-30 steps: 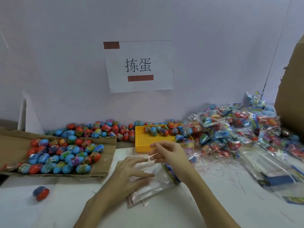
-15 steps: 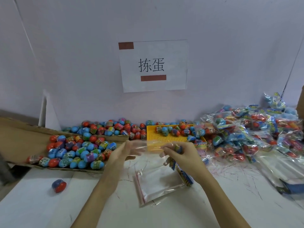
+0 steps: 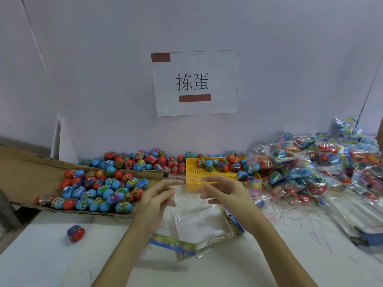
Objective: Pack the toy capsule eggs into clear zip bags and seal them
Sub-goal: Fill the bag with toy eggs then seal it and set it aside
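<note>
table (image 3: pixel 62 255): white, scribbled on at right
packed bags (image 3: pixel 310 168): big heap, right side, against wall
cardboard flap (image 3: pixel 24 172): left, loose eggs (image 3: pixel 99 189) piled on it
yellow tray (image 3: pixel 207 175): centre back, few eggs inside
clear bag (image 3: pixel 194 214): held up over table, between both hands
left hand (image 3: pixel 154 200): fingers pinching bag's top edge
right hand (image 3: pixel 226 191): fingers pinching same edge
stray egg (image 3: pixel 75 233): alone, front left

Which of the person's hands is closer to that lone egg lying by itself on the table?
Left. The left hand is up and right of the lone egg; the right hand is farther right.
</note>
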Tool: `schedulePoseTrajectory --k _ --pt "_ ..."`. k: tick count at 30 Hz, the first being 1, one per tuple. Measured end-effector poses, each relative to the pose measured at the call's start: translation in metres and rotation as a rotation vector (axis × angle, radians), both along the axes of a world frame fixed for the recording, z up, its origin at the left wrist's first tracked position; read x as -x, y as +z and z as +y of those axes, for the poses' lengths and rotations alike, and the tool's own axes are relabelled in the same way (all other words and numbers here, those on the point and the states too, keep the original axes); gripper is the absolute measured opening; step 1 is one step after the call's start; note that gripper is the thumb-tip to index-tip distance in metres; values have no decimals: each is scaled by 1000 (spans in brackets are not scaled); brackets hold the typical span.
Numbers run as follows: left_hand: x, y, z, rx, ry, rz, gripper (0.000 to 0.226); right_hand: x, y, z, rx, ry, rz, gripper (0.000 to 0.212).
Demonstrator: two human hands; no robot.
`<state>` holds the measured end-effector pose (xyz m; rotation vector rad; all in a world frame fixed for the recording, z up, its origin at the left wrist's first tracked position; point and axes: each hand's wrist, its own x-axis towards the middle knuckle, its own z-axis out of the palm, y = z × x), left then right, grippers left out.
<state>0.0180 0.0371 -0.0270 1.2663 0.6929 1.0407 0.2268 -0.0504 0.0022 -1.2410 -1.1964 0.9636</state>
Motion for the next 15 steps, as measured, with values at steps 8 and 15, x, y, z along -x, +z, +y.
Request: schedulePoseTrajectory --k 8,15 --pt "-2 2 -13 -106 -5 237 18 14 -10 6 -50 -115 -96 16" --pt "-3 2 -12 -135 8 353 10 25 -13 5 -193 -386 -478 27"
